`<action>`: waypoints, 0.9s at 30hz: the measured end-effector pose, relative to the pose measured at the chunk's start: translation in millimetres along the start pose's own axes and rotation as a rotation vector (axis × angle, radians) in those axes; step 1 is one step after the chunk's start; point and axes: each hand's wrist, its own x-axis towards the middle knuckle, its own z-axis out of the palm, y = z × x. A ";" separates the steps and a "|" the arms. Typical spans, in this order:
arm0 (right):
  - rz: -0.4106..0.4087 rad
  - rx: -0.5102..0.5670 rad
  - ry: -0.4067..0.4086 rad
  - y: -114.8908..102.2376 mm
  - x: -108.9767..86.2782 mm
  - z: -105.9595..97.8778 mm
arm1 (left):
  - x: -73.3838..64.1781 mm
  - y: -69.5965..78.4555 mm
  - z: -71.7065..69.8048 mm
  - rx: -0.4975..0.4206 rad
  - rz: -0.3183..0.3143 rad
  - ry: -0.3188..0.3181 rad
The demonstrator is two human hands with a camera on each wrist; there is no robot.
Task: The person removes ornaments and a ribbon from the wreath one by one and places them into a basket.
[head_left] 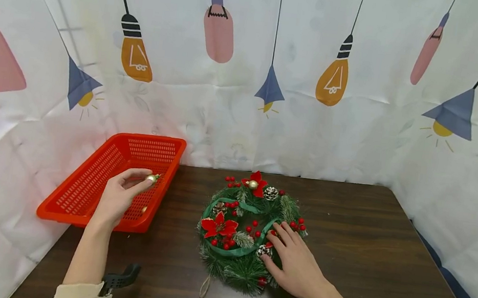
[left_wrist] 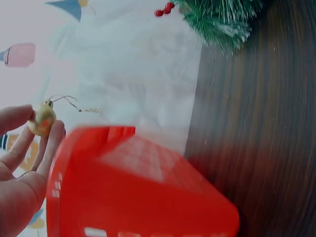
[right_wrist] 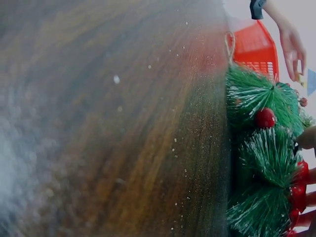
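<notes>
My left hand (head_left: 120, 194) pinches a small gold Christmas ball (left_wrist: 42, 120) between thumb and fingers, above the red basket. A thin string loop with a gold tip trails from the ball's cap. My right hand (head_left: 294, 266) rests with spread fingers on the right side of a green Christmas wreath (head_left: 247, 274). The wreath carries red poinsettias (head_left: 219, 226), pine cones, red berries and a green ribbon (head_left: 227, 252). One gold ball (head_left: 253, 185) sits on the poinsettia at its top.
The red plastic basket (head_left: 80, 222) stands at the table's left, with a small gold ball (head_left: 144, 209) inside. A twine loop (head_left: 204, 287) sticks out from the wreath's near edge onto the dark wooden table (head_left: 358, 231). A printed white curtain (head_left: 233, 119) hangs behind.
</notes>
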 end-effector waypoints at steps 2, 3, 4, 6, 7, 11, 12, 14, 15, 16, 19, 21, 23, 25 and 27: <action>0.006 0.005 -0.008 -0.8 -0.5 0.5 | -2.1 -3.2 -6.9 0.002 -0.015 0.015; 0.010 0.006 -0.012 -1.1 -0.7 0.7 | -2.7 -4.5 -10.1 -0.003 -0.025 0.021; 0.013 0.006 -0.015 -1.3 -0.8 0.8 | -2.9 -5.5 -13.3 -0.013 -0.037 0.027; 0.016 0.005 -0.017 -1.5 -0.8 0.6 | -3.0 -7.5 -18.7 -0.028 -0.047 0.040; 0.017 0.005 -0.017 -1.5 -0.8 0.4 | -2.9 -8.6 -20.9 -0.028 -0.045 0.045; 0.015 0.007 -0.017 -1.4 -0.7 0.5 | -2.8 -13.0 -29.1 -0.065 -0.047 0.059; 0.015 0.008 -0.017 -1.5 -0.7 0.5 | -2.9 -14.2 -30.9 -0.060 -0.044 0.061; 0.018 0.013 -0.018 -1.3 -0.8 0.5 | -3.6 -16.2 -34.1 -0.024 -0.039 0.062; 0.019 0.015 -0.019 -1.3 -0.8 0.5 | -4.3 -17.1 -35.5 0.011 -0.035 0.062; 0.020 0.015 -0.019 -1.3 -0.8 0.5 | -4.8 -18.2 -37.0 0.046 -0.036 0.061; 0.019 0.013 -0.020 -1.4 -0.1 0.5 | -7.3 -21.1 -40.8 0.176 -0.035 0.058; 0.016 0.010 -0.021 -1.5 0.4 0.5 | -8.6 -23.1 -42.7 0.235 -0.038 0.048; 0.013 0.008 -0.023 -1.6 0.7 0.4 | -9.2 -25.1 -44.3 0.278 -0.040 0.035; 0.012 0.006 -0.025 -1.5 0.8 0.3 | -9.3 -26.9 -45.9 0.306 -0.039 0.021; 0.011 0.004 -0.026 -1.3 0.7 0.2 | -9.3 -28.1 -47.6 0.319 -0.040 0.012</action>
